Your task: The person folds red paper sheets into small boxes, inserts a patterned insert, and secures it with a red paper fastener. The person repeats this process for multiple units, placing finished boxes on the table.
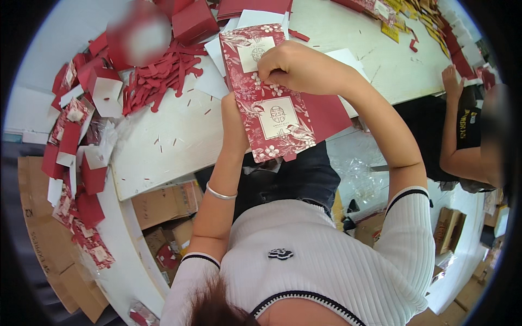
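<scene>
A red printed cardboard sheet (253, 111) with white flowers, birds and two cream panels lies over the table's near edge and reaches above my lap. My left hand (235, 122) grips its left side, with most of the fingers hidden under it. Over the upper part of the sheet, my right hand (302, 62) is closed, thumb and fingertips pinched at the flower pattern between the two panels. What the pinch holds, if anything, is too small to make out. A plain red flap (329, 117) sticks out at the sheet's right side.
Red paper strips (163, 73) are heaped at the left, near folded red boxes (106, 89). White sheets (261, 18) lie beyond my hands. Small scraps dot the white table (152, 144). Another person's hand (451, 81) rests at the far right. Cardboard boxes (166, 206) sit below.
</scene>
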`<state>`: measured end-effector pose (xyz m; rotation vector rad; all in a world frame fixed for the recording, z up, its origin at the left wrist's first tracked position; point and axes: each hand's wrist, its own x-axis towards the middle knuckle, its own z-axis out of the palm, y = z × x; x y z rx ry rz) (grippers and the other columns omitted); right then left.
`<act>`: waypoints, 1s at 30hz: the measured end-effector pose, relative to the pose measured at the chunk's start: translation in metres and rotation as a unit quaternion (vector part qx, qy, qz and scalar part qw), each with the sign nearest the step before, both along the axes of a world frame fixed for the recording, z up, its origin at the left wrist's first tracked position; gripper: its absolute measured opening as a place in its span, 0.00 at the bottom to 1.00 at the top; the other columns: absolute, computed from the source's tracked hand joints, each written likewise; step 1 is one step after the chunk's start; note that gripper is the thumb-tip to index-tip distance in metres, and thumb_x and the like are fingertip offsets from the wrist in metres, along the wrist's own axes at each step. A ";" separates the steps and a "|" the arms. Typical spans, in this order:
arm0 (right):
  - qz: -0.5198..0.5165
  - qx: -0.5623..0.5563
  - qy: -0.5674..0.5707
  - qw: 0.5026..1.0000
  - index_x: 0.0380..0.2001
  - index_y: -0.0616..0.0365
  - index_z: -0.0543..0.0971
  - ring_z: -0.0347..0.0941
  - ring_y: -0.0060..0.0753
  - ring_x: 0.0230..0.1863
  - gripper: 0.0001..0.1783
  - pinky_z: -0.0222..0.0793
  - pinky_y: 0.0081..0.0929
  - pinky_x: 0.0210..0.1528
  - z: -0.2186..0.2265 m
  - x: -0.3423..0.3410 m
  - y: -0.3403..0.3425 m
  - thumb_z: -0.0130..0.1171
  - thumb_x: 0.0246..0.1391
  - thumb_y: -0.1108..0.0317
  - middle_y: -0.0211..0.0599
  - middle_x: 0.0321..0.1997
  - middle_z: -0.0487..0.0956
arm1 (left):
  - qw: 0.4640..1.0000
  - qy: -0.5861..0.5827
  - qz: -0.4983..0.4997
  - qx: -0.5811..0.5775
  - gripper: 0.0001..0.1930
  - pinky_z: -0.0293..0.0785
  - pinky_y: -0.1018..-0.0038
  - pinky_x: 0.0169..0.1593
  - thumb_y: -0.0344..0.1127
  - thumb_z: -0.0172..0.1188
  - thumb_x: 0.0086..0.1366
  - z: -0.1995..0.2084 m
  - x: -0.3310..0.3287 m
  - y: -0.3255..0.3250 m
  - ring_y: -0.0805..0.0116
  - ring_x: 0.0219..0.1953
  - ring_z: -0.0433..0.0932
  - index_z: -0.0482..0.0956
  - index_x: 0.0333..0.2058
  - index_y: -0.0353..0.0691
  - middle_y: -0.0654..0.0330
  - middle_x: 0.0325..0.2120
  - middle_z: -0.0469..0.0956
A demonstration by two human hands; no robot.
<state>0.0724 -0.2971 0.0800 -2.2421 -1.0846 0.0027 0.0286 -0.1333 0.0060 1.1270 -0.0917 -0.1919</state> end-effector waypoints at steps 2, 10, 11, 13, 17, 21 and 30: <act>-0.009 -0.004 0.024 1.000 0.27 0.67 0.75 0.71 0.36 0.28 0.05 0.66 0.26 0.33 0.002 0.001 -0.001 0.56 0.43 0.78 0.41 0.25 0.74 | 0.998 0.016 -0.014 -0.055 0.15 0.76 0.78 0.32 0.35 0.39 0.61 -0.001 0.000 0.002 0.73 0.29 0.77 0.71 0.37 0.30 0.58 0.32 0.75; -0.130 0.196 0.173 0.956 0.32 0.63 0.75 0.67 0.19 0.31 0.06 0.63 0.17 0.37 -0.019 -0.007 -0.019 0.56 0.47 0.76 0.29 0.28 0.74 | 0.959 0.169 -0.101 -0.203 0.23 0.78 0.67 0.37 0.44 0.34 0.62 -0.006 0.007 -0.008 0.59 0.36 0.77 0.65 0.46 0.31 0.51 0.39 0.73; -0.130 0.197 0.151 0.960 0.31 0.63 0.75 0.67 0.18 0.31 0.05 0.63 0.17 0.37 -0.024 -0.007 -0.018 0.55 0.47 0.76 0.29 0.28 0.74 | 0.964 0.147 -0.108 -0.192 0.22 0.78 0.67 0.38 0.43 0.34 0.62 -0.007 0.007 -0.007 0.59 0.36 0.77 0.65 0.45 0.31 0.51 0.39 0.73; -0.124 0.222 0.128 0.959 0.29 0.62 0.74 0.68 0.21 0.31 0.04 0.62 0.17 0.37 -0.032 -0.006 -0.015 0.54 0.46 0.79 0.28 0.28 0.74 | 0.968 0.132 -0.117 -0.179 0.20 0.78 0.67 0.38 0.40 0.36 0.63 -0.009 0.006 -0.008 0.59 0.37 0.77 0.64 0.46 0.31 0.51 0.39 0.73; -0.084 0.168 0.045 0.981 0.26 0.58 0.75 0.68 0.30 0.31 0.04 0.59 0.22 0.39 -0.031 0.000 -0.011 0.55 0.44 0.78 0.31 0.31 0.75 | 0.952 0.182 -0.132 -0.207 0.17 0.78 0.67 0.40 0.37 0.40 0.64 -0.013 0.007 -0.009 0.60 0.38 0.76 0.63 0.47 0.31 0.51 0.41 0.71; -0.064 0.064 -0.022 0.996 0.25 0.57 0.76 0.67 0.27 0.32 0.04 0.54 0.24 0.44 -0.027 0.003 -0.013 0.55 0.44 0.77 0.30 0.28 0.74 | 0.946 0.203 -0.162 -0.196 0.17 0.77 0.68 0.41 0.39 0.40 0.64 -0.003 0.010 -0.008 0.62 0.39 0.76 0.62 0.47 0.33 0.53 0.41 0.71; 0.034 0.027 -0.004 0.999 0.24 0.58 0.76 0.65 0.32 0.32 0.03 0.58 0.26 0.42 -0.016 0.007 -0.005 0.56 0.42 0.76 0.32 0.28 0.71 | 0.946 0.155 -0.118 -0.258 0.18 0.78 0.68 0.39 0.39 0.37 0.65 -0.033 0.000 0.001 0.60 0.39 0.76 0.62 0.47 0.32 0.50 0.41 0.70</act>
